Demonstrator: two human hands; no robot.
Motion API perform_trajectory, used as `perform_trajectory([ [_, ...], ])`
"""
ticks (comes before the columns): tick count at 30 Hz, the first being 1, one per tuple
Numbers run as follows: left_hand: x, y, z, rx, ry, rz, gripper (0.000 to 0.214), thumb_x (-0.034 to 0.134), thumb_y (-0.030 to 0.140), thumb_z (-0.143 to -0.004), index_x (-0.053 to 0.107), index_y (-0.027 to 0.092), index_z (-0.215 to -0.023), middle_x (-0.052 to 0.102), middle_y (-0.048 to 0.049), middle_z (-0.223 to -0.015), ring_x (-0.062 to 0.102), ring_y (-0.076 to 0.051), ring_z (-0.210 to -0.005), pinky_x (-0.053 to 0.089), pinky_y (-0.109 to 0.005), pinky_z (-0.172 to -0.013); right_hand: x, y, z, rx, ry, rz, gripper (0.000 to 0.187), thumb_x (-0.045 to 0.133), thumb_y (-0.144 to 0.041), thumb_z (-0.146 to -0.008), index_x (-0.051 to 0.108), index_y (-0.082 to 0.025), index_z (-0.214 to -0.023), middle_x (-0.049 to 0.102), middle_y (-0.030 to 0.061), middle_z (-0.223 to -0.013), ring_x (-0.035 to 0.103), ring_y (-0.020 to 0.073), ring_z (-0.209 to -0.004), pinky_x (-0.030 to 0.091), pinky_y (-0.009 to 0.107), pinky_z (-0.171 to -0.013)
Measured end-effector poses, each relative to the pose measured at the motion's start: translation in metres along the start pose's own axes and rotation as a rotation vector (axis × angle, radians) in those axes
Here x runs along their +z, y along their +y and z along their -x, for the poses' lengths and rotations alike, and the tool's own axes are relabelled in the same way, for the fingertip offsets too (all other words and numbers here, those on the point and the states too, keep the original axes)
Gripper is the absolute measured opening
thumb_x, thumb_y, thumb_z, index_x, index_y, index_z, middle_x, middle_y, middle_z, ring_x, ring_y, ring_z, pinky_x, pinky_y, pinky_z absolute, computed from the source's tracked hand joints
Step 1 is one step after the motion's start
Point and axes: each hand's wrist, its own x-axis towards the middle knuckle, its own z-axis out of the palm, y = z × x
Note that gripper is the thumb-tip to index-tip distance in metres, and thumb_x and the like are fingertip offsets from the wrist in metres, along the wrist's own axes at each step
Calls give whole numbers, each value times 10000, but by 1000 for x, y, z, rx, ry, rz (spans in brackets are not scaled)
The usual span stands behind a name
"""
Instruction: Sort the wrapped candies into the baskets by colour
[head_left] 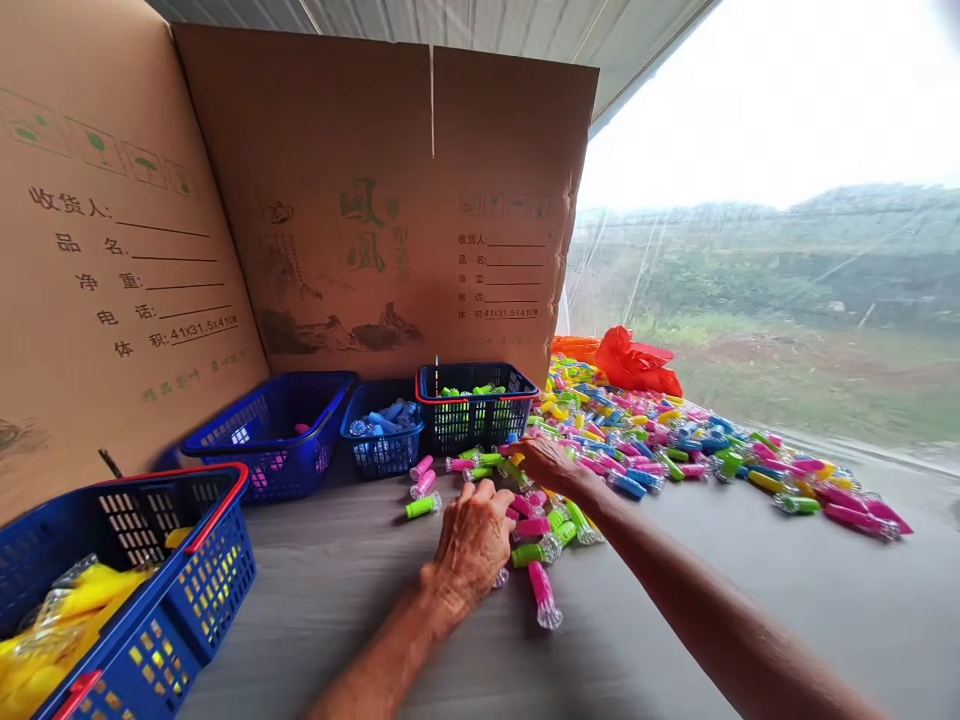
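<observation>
My left hand is low over the grey table, fingers curled down beside a small heap of short plastic tubes with clear faceted ends. What lies under its fingers is hidden. My right hand reaches across to the heap's far side, fingers bent together and pointing left; whatever they pinch cannot be made out. Around the hands lie a pink tube, a green tube and several more pink and green ones. Left of the left hand, a loose green tube rests near two pink ones.
A large mixed pile of coloured tubes spreads right, with a red plastic bag behind. Blue baskets stand left and back: one with yellow tubes, one nearly bare, one with blue tubes, one with green. Cardboard walls the back.
</observation>
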Motion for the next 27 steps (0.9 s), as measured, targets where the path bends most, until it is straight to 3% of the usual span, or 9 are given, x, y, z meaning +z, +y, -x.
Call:
perform_trajectory([
  [6, 11, -7, -51, -152, -26, -60, 312, 393, 167, -934, 657, 198, -1097, 662, -74, -1124, 628, -200, -1033, 460, -295, -851, 13, -18, 7, -46, -28, 14, 203, 579, -208, -839, 747, -206, -952, 721, 62, -855, 639, 188, -814, 402, 290, -787],
  [10, 15, -13, -59, -203, -102, -104, 338, 383, 104, -898, 663, 151, -1083, 657, -131, -1132, 640, -229, -1044, 466, -315, -832, 15, -27, 16, -77, -27, -42, 196, 551, -207, -852, 746, -206, -872, 723, 46, -844, 645, 174, -785, 409, 277, -749],
  [15, 22, -17, -49, -172, -182, -109, 245, 490, 238, -897, 691, 172, -1021, 650, -110, -1140, 630, -238, -1057, 458, -309, -856, 1, 1, 9, -10, 42, -118, 340, 486, -150, -859, 697, -200, -1122, 716, 43, -1007, 646, 159, -888, 439, 233, -740],
  [17, 24, -17, -46, -162, -192, -107, 236, 496, 260, -900, 689, 185, -1014, 645, -98, -1142, 629, -236, -1050, 457, -313, -855, -7, 15, 7, 36, 68, -103, 347, 477, -118, -839, 708, -178, -1091, 709, 61, -1036, 639, 176, -935, 441, 243, -752],
  [20, 18, -16, -40, -165, -179, -111, 235, 489, 221, -894, 685, 186, -1018, 635, -102, -1167, 626, -235, -1051, 455, -318, -851, -9, 21, 10, 44, 34, -56, 239, 561, -156, -805, 742, -192, -957, 717, 47, -915, 636, 182, -850, 432, 253, -715],
  [24, -12, -12, -15, -187, -87, -117, 179, 556, 259, -870, 696, 209, -970, 697, -76, -1056, 655, -224, -983, 443, -298, -796, 8, 2, 20, 43, 21, 35, 223, 592, -114, -767, 746, -192, -908, 698, 77, -827, 612, 221, -878, 412, 307, -775],
  [27, -42, -6, 24, -280, -21, -124, 148, 555, 316, -882, 692, 264, -907, 734, -24, -904, 686, -207, -884, 419, -267, -685, 15, -13, 27, 26, 30, 48, 338, 533, -42, -760, 742, -207, -969, 698, 82, -877, 611, 221, -902, 400, 310, -791],
])
